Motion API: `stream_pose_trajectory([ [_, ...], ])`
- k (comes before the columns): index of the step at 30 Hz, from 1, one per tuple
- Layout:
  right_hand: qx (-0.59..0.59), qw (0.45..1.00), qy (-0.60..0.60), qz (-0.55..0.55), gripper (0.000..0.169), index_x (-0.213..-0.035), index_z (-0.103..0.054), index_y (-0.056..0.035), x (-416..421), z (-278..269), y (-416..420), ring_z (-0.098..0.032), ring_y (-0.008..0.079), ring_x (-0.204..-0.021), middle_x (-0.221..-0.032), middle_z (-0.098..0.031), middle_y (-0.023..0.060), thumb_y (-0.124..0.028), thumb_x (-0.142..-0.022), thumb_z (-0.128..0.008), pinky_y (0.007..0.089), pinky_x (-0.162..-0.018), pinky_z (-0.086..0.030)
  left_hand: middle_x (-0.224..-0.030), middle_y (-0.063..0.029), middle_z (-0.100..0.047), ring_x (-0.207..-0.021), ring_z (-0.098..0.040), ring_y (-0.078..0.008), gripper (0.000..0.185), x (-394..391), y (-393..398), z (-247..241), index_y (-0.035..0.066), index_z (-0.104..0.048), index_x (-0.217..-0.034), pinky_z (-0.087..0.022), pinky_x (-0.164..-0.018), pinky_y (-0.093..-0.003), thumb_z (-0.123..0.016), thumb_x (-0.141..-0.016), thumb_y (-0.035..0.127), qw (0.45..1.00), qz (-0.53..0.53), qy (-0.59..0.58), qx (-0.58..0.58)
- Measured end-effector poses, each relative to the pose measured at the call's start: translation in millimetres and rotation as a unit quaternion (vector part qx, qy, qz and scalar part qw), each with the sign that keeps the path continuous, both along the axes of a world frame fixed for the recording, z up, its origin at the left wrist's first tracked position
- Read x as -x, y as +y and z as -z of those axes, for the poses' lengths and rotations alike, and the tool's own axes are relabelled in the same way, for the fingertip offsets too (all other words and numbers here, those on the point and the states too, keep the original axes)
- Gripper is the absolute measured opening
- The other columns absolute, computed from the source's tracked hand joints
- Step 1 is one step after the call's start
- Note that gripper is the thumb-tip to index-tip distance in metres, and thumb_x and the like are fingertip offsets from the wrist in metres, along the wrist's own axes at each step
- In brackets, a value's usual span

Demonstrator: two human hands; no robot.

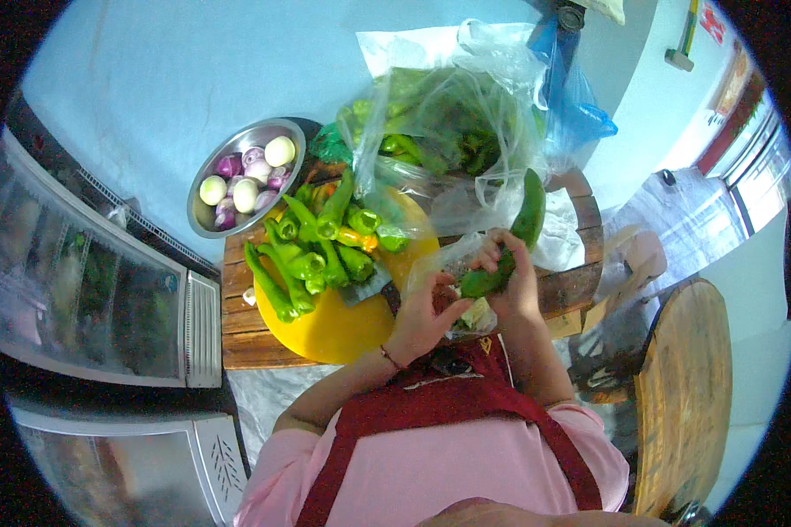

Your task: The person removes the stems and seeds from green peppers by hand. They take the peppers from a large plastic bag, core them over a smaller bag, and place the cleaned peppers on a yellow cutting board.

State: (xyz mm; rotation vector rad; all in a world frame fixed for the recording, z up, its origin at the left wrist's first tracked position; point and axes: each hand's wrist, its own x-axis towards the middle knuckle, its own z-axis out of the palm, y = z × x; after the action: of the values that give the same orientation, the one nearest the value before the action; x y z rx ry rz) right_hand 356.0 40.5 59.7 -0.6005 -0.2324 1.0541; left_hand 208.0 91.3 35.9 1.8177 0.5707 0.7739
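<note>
A long green pepper (529, 211) is gripped in my right hand (515, 280), its tip pointing up and away from me. My left hand (425, 319) is at the pepper's near end, thumb beside it and fingers curled; whether it grips anything is hidden. Under both hands is a clear plastic bag (480, 316) with pale scraps in it. To the left, several green peppers (306, 263) with their stem ends hollowed lie piled on a round yellow cutting board (333, 339). A knife blade (368, 290) shows partly beneath them, its dark handle towards my left hand.
A metal bowl (198, 221) of peeled red and white onions stands at the back left. Behind the board, a large clear plastic bag (435, 132) holds more green peppers. The wooden table (244, 342) meets the blue wall. Glass-door coolers (92, 277) stand left; a round wooden tabletop (685, 395) is right.
</note>
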Motion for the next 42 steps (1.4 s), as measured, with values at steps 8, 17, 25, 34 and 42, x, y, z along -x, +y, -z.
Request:
stream_pose_trajectory([
  [8, -0.008, 0.997, 0.070, 0.037, 0.014, -0.085, -0.045, -0.0106, 5.1, -4.9, -1.6, -0.036, 0.0074, -0.054, -0.068, -0.036, -0.0032, -0.022, -0.090, -0.051, 0.0253, -0.061, -0.039, -0.072, -0.0132, -0.061, -0.066, -0.059, -0.0235, 0.021, 4.5, 4.8, 3.3, 0.000, -0.062, -0.083, -0.046, -0.061, -0.0341, -0.058, -0.089, 0.020, 0.992, 0.106, 0.061, -0.022],
  [17, -0.049, 0.995, 0.086, -0.005, 0.014, -0.082, -0.044, -0.0106, 7.3, -6.1, -3.8, -0.032, 0.0076, -0.046, -0.061, -0.033, -0.0033, -0.020, -0.089, -0.049, 0.0246, -0.054, -0.035, -0.071, -0.0107, -0.056, -0.067, -0.055, -0.0230, 0.022, 5.1, -10.9, -4.0, 0.001, -0.058, -0.081, -0.044, -0.063, -0.0355, -0.052, -0.091, 0.019, 0.993, 0.100, 0.068, 0.012],
  [25, -0.003, 0.987, -0.118, 0.104, 0.013, -0.084, -0.045, -0.0084, 23.1, -0.3, -11.7, -0.038, 0.0132, -0.042, -0.058, -0.041, 0.0024, -0.018, -0.084, -0.054, 0.0289, -0.048, -0.038, -0.069, -0.0150, -0.057, -0.066, -0.058, -0.0283, 0.023, -4.6, -18.3, 18.9, 0.000, -0.056, -0.078, -0.042, -0.059, -0.0375, -0.054, -0.089, 0.020, 0.998, 0.044, 0.055, 0.000],
  [34, -0.198, 0.964, 0.111, -0.140, 0.031, -0.098, -0.046, -0.0093, -2.8, 16.0, -2.1, -0.044, 0.0141, -0.068, -0.077, -0.044, 0.0007, -0.032, -0.084, -0.062, 0.0284, -0.064, -0.043, -0.058, 0.0010, -0.042, -0.055, -0.038, -0.0103, 0.039, -5.0, -1.6, 6.9, 0.009, -0.046, -0.065, -0.032, -0.052, -0.0256, -0.042, -0.097, 0.030, 0.835, 0.284, -0.048, 0.469],
  [42, -0.160, 0.957, 0.216, -0.111, 0.023, -0.073, -0.039, -0.0147, 1.6, 13.2, 3.1, -0.035, 0.0057, -0.055, -0.065, -0.033, -0.0060, -0.018, -0.090, -0.054, 0.0232, -0.056, -0.035, -0.062, -0.0031, -0.056, -0.059, -0.052, -0.0103, 0.027, -0.4, 5.1, -3.1, 0.000, -0.063, -0.080, -0.043, -0.057, -0.0268, -0.052, -0.094, 0.021, 0.978, 0.139, 0.061, 0.143],
])
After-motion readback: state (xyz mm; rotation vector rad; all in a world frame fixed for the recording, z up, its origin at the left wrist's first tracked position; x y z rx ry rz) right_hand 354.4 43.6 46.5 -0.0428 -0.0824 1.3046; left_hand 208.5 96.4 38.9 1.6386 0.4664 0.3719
